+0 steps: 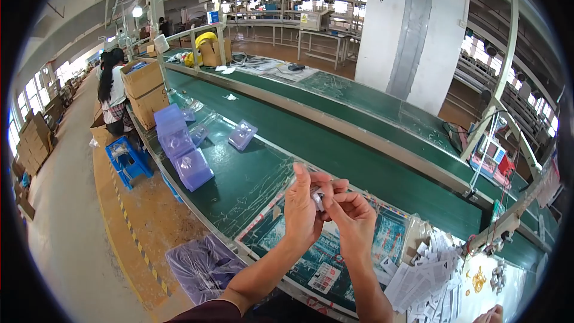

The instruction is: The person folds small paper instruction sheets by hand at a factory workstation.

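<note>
Nearest, 2 bare forearms reach over the counter (224,206), the left out of a dark sleeve (208,312). Both hands meet above a printed sheet (326,257): the left hand (304,209), thumb up, has its grip curled on a small shiny piece (318,198), and the right hand (353,218) pinches that piece in its fingertips. Near right lie heaped paper leaflets (426,281) and yellow bands (478,279); another person's hand (491,316) shows at the edge. Clear purplish trays (194,169) overlap on the left; far left, a person (113,97) is beside cartons (149,105).
</note>
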